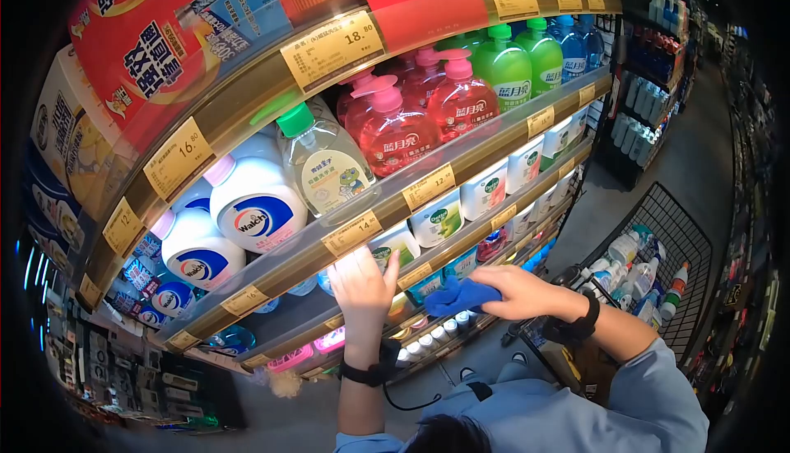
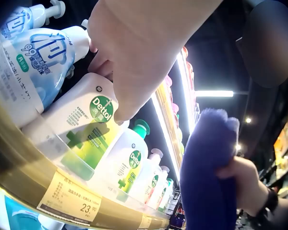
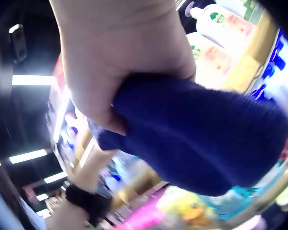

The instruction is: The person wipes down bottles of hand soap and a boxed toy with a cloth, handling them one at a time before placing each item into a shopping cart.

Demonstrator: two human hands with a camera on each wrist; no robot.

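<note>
My left hand (image 1: 362, 282) reaches into a shelf of hand-wash bottles. In the left wrist view the left hand (image 2: 139, 48) holds the top of a white and green Dettol bottle (image 2: 89, 127), thumb at its shoulder and fingers round its neck, which is hidden. The bottle stands upright behind the shelf's clear front strip. A blue-labelled foam pump bottle (image 2: 41, 64) stands beside it. My right hand (image 1: 527, 292) grips a bunched blue cloth (image 1: 461, 297) in front of the lower shelf edge. In the right wrist view the cloth (image 3: 197, 134) hangs out past the fingers.
More Dettol bottles (image 2: 127, 160) line the same shelf. Above are red pump bottles (image 1: 395, 136), a clear green-capped bottle (image 1: 325, 161) and white Walch bottles (image 1: 257, 206). Price tags (image 1: 352, 233) run along the shelf edges. A black wire cart (image 1: 675, 231) holding bottles stands at right.
</note>
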